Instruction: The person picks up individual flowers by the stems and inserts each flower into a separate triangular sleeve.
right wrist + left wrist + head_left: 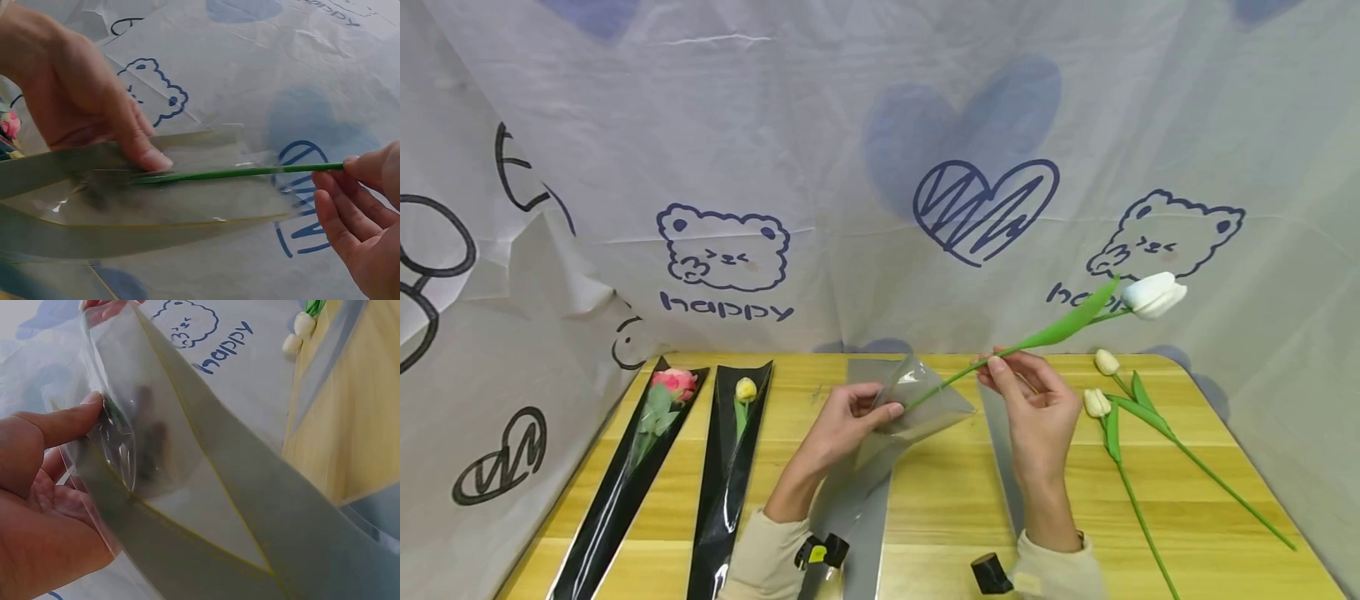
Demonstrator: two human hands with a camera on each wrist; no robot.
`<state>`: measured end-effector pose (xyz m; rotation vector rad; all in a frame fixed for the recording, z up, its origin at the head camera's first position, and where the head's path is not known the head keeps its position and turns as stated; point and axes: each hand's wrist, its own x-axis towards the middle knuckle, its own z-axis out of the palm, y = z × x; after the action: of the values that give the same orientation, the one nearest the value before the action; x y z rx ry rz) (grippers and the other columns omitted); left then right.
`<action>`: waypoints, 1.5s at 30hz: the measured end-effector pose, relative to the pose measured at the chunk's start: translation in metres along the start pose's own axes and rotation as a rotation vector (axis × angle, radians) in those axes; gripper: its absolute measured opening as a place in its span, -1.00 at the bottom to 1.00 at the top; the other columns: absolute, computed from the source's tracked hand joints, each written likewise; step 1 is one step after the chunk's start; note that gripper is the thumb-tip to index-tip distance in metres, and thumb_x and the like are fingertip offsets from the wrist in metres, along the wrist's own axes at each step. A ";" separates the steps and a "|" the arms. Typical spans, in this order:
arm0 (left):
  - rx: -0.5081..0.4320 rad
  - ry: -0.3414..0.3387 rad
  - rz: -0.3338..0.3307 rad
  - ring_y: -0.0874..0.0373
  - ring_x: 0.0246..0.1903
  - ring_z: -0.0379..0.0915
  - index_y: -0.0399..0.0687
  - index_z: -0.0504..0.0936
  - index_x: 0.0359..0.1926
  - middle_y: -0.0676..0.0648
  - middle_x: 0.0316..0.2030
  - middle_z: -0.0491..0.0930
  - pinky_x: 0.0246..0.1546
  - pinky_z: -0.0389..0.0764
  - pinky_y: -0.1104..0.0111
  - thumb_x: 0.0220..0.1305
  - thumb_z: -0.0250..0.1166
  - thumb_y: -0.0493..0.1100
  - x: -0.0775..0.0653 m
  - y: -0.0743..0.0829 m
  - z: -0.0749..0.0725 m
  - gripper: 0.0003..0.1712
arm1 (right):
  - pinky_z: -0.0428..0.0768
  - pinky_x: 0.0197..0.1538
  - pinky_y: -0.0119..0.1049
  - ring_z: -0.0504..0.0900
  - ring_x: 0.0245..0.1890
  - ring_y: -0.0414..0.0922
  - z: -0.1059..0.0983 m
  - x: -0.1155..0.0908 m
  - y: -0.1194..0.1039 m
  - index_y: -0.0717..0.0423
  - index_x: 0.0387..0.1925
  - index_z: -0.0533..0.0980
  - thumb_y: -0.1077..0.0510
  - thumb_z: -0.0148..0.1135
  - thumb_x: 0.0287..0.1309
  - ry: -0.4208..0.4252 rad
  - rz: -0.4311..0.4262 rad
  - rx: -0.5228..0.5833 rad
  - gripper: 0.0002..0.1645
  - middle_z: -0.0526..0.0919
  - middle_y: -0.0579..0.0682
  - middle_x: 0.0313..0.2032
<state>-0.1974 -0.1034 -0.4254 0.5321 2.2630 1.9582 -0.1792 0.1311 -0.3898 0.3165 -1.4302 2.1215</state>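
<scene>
My right hand (1033, 404) pinches the green stem of a white tulip (1153, 295) between thumb and fingers, the bloom pointing up to the right. The stem's lower end reaches into the mouth of a grey, partly clear flower sleeve (925, 400). My left hand (842, 421) grips that sleeve near its top, thumb on the front. In the left wrist view, the sleeve (206, 487) shows a clear front and thin yellow edging. The right wrist view has the stem (250, 172) running into the sleeve below the left thumb.
At left lie a black sleeve with a pink flower (676, 383) and another with a yellow tulip (746, 390). Two pale tulips (1097, 403) lie at right. A grey sleeve (1000, 450) lies under my right hand on the wooden table (940, 517). Printed cloth (835, 167) hangs behind.
</scene>
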 end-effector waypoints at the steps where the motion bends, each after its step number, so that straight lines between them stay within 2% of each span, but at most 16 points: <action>1: -0.008 0.002 -0.003 0.23 -0.39 0.59 -0.49 0.67 -0.10 -0.17 -0.32 0.70 -0.34 0.59 0.46 0.37 0.35 -0.35 0.000 0.000 0.000 -0.79 | 0.71 -0.15 -0.16 0.79 -0.29 -0.01 0.001 -0.001 0.001 0.63 -0.17 0.56 0.46 0.33 0.25 -0.017 0.004 -0.016 -0.79 0.76 0.19 -0.27; 7: -0.051 0.011 -0.009 0.20 -0.35 0.57 -0.48 0.65 -0.03 -0.11 -0.29 0.67 -0.31 0.58 0.46 0.36 0.35 -0.34 -0.001 0.002 0.002 -0.75 | 0.70 -0.09 -0.20 0.79 -0.24 -0.03 0.007 -0.006 0.003 0.52 -0.20 0.61 0.40 0.36 0.26 -0.154 0.073 -0.124 -0.83 0.77 0.21 -0.22; 10: -0.053 0.011 -0.006 0.19 -0.33 0.57 -0.47 0.64 0.01 -0.14 -0.25 0.68 -0.30 0.59 0.44 0.37 0.35 -0.34 -0.001 0.003 0.002 -0.72 | 0.68 -0.06 -0.27 0.77 -0.17 -0.03 0.007 -0.007 0.003 0.45 -0.18 0.65 0.38 0.38 0.26 -0.228 0.105 -0.180 -0.84 0.76 0.22 -0.17; 14: -0.055 0.008 -0.009 0.19 -0.28 0.60 -0.46 0.63 0.07 -0.22 -0.16 0.68 -0.25 0.61 0.41 0.39 0.34 -0.33 -0.001 0.003 0.002 -0.69 | 0.66 0.03 -0.25 0.75 -0.08 -0.03 0.006 -0.008 0.004 0.40 -0.12 0.68 0.38 0.40 0.24 -0.282 0.120 -0.241 -0.81 0.75 0.24 -0.12; 20: -0.063 -0.010 -0.009 0.19 -0.31 0.57 -0.46 0.63 0.06 -0.17 -0.20 0.68 -0.30 0.58 0.41 0.39 0.33 -0.35 -0.001 0.003 0.003 -0.70 | 0.65 0.04 -0.26 0.73 0.01 -0.03 0.004 -0.008 0.004 0.38 -0.13 0.69 0.37 0.40 0.24 -0.333 0.157 -0.282 -0.83 0.73 0.23 -0.06; 25: -0.067 -0.037 -0.014 0.18 -0.39 0.45 -0.43 0.65 0.00 -0.02 -0.32 0.61 -0.40 0.45 0.43 0.39 0.34 -0.33 -0.002 0.003 0.002 -0.75 | 0.63 0.08 -0.27 0.71 0.04 -0.02 0.002 -0.007 0.002 0.42 -0.16 0.68 0.40 0.37 0.25 -0.364 0.170 -0.252 -0.86 0.73 0.25 -0.05; 31: -0.086 -0.056 -0.028 0.19 -0.38 0.45 -0.42 0.64 -0.03 0.02 -0.32 0.60 -0.37 0.46 0.42 0.39 0.35 -0.31 -0.003 0.003 0.001 -0.76 | 0.63 0.10 -0.24 0.71 0.04 0.00 0.002 -0.007 0.000 0.44 -0.14 0.67 0.42 0.35 0.25 -0.386 0.152 -0.226 -0.85 0.71 0.28 -0.03; 37: -0.068 -0.058 -0.018 0.21 -0.42 0.43 -0.42 0.64 -0.10 0.02 -0.38 0.57 -0.42 0.42 0.44 0.37 0.36 -0.33 -0.003 0.005 0.005 -0.81 | 0.67 0.02 -0.22 0.71 0.01 -0.02 0.003 -0.008 0.000 0.31 -0.15 0.72 0.40 0.41 0.21 -0.415 0.114 -0.317 -0.84 0.73 0.21 -0.02; 40: -0.061 -0.061 -0.010 0.20 -0.43 0.44 -0.42 0.63 -0.14 0.02 -0.40 0.56 -0.44 0.41 0.44 0.37 0.36 -0.33 -0.003 0.006 0.006 -0.83 | 0.66 0.06 -0.11 0.70 0.03 -0.04 0.004 -0.009 0.001 0.23 -0.19 0.75 0.34 0.45 0.20 -0.427 0.140 -0.390 -0.87 0.73 0.14 0.00; 45: -0.067 -0.068 -0.008 0.22 -0.45 0.48 -0.43 0.64 -0.15 0.02 -0.40 0.59 -0.45 0.43 0.45 0.38 0.35 -0.34 -0.003 0.007 0.010 -0.84 | 0.55 0.18 0.11 0.60 0.19 0.03 0.004 -0.011 0.002 0.20 -0.21 0.76 0.26 0.48 0.20 -0.442 0.211 -0.487 -0.87 0.71 0.12 0.07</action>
<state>-0.1904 -0.0946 -0.4204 0.5727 2.1473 1.9733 -0.1714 0.1230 -0.3951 0.4768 -2.2642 1.8398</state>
